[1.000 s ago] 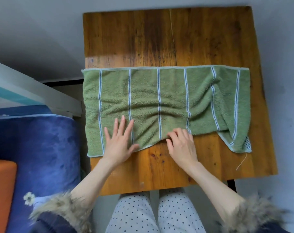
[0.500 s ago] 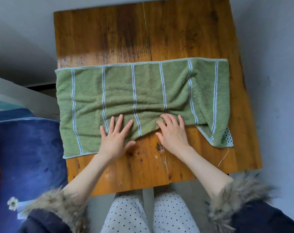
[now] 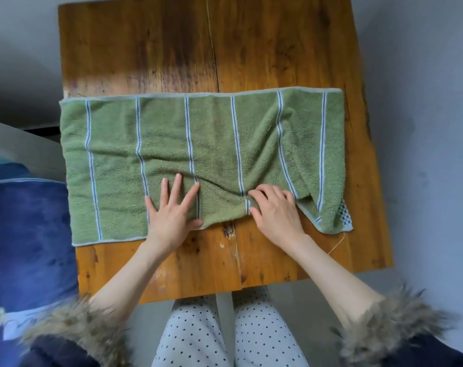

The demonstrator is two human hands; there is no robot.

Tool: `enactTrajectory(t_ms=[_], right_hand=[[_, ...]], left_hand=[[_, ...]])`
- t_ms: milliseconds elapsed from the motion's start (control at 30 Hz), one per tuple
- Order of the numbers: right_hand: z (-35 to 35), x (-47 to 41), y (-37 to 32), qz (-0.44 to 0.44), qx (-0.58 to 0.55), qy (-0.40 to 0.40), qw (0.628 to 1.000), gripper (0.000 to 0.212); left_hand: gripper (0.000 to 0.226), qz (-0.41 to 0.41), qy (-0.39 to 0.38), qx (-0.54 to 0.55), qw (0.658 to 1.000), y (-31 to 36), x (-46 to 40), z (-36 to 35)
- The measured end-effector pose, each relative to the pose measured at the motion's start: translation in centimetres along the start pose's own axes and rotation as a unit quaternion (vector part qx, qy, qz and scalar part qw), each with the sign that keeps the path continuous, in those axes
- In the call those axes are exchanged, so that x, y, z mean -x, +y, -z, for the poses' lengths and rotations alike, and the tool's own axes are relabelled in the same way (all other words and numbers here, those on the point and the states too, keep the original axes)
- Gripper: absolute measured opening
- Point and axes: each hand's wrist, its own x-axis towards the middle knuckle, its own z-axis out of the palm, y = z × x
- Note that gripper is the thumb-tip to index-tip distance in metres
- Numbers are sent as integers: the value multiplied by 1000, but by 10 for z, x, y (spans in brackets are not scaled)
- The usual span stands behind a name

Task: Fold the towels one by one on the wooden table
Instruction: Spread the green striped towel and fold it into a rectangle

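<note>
Here left hand (image 3: pixel 172 215) lies flat — right hand (image 3: pixel 275 211) pinches towel (image 3: pixel 198 144).

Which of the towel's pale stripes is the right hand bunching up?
The fourth stripe from the towel's left end: the right hand's fingers pinch cloth at its near end. The left hand lies flat between the second and third stripes.

No words, labels, brand marks or numbers can be read anywhere on the things in this view.

Bare wooden table (image 3: pixel 264 43) beyond towel (image 3: pixel 211 144)
</note>
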Motion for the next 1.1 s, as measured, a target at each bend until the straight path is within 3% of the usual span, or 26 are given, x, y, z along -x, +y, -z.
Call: enactTrajectory(t_ms=[133,233,367,567,633,733,800,933,1000,1100], right_hand=[[3,11,18,-51,0,55,997,34],[16,-3,36,-87,18,90,992,39],[30,-26,63,-132,49,-16,990,61],[50,-54,103,-78,30,-52,995,50],[53,-60,102,-51,10,11,999,43],[51,-42,89,-65,-12,175,982,22],[39,-12,80,-72,-9,207,976,12],[8,32,85,-103,-3,125,987,25],[1,39,91,-110,2,78,991,36],[-1,49,101,-80,22,41,996,45]], left_hand=[[56,-36,99,48,993,22,-1,4],[55,-96,117,28,988,48,-14,5],[67,-100,66,3,993,71,-38,0],[69,-79,48,-12,996,68,-44,-5],[66,-66,55,-22,996,69,-46,-2],[57,-49,65,-18,997,73,-51,6],[54,-38,82,-8,996,76,-54,10],[53,-109,129,4,986,86,-48,6],[56,-153,105,-9,982,94,-41,-3],[63,-132,64,-13,989,99,-38,-15]])
